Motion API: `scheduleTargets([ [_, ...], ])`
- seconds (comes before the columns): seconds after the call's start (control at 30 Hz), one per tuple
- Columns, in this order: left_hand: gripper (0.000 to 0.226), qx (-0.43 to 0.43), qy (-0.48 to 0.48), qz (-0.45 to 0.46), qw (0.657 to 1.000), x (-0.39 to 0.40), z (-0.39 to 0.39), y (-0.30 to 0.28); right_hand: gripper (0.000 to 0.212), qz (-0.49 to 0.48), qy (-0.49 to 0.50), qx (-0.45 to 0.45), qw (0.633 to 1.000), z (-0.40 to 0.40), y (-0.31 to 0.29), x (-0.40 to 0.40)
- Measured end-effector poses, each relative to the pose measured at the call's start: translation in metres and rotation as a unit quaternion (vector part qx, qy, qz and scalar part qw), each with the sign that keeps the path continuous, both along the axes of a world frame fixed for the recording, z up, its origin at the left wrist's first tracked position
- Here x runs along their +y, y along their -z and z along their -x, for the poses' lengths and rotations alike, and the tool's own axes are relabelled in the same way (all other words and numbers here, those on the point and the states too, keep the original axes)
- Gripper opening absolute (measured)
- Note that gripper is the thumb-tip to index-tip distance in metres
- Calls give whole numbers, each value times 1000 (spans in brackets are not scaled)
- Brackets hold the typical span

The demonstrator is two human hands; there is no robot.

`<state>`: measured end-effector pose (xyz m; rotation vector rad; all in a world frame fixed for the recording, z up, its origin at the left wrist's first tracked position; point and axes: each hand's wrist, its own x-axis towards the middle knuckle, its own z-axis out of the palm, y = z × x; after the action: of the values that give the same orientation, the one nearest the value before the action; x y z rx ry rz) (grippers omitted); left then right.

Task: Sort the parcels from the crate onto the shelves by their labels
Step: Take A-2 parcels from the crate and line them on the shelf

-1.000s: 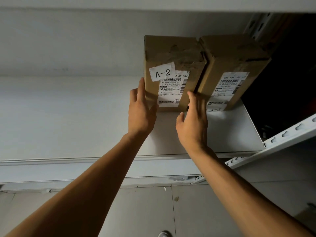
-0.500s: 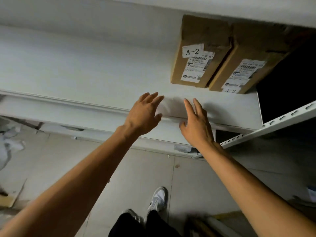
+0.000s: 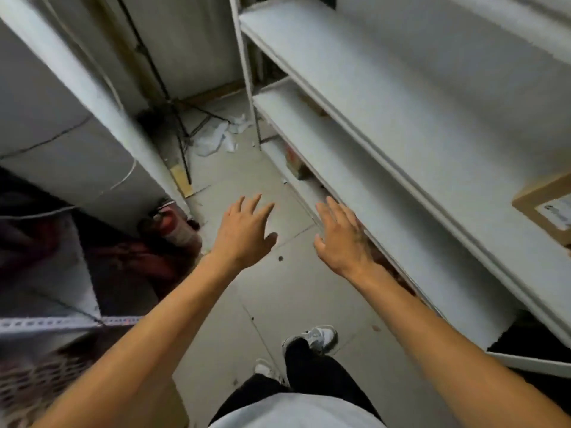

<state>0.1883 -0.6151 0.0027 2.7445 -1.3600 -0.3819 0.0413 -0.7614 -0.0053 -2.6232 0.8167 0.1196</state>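
Note:
My left hand (image 3: 244, 230) and my right hand (image 3: 341, 236) hang in front of me over the floor, both with fingers spread and nothing in them. The white shelves (image 3: 386, 125) run along my right side. One brown cardboard parcel (image 3: 547, 205) with a white label stands on a shelf at the far right edge, well away from both hands. A perforated crate (image 3: 34, 384) shows blurred at the lower left corner; what lies in it I cannot make out.
A second white shelf unit (image 3: 77, 88) stands on the left. A red fire extinguisher (image 3: 176, 230) leans at its foot. A black tripod (image 3: 176, 118) and crumpled white wrapping (image 3: 216, 137) lie further along the grey tiled floor. My shoes (image 3: 315, 338) are below.
Both hands let go of the A-2 parcel on the shelf and drew back. My view swung left and down, away from the two parcels toward the aisle floor.

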Motion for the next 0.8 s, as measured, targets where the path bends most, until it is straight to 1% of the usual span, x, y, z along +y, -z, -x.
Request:
scheduleTargets([
  [0.07,68,-5,-81,-7,997,69,-5,-6,73,2,-81,0,997,-26,-6,49],
  [0.13,68,2,-170,-9,985,137,-1,-10,70,9,-169,-1,986,-49,-10,102],
  [0.2,69,10,-261,1,965,201,8,-14,68,9,-251,-10,968,-70,-15,155],
  [0.27,71,17,-345,12,938,259,19,-16,68,5,-328,-19,945,-87,-19,206],
  [0.33,71,25,-420,25,907,310,33,-21,71,3,-400,-16,917,-98,-24,255],
  [0.43,68,33,-521,52,851,374,58,-25,76,-1,-490,0,872,-114,-29,323],
  [0.53,70,17,-603,59,796,426,87,-27,73,-12,-568,1,823,-127,-33,385],
  [0.67,68,27,-707,47,705,476,118,-34,72,-27,-647,-6,762,-146,-38,456],
  [0.8,68,4,-768,38,640,509,126,-35,72,-44,-707,11,706,-172,-38,511],
])
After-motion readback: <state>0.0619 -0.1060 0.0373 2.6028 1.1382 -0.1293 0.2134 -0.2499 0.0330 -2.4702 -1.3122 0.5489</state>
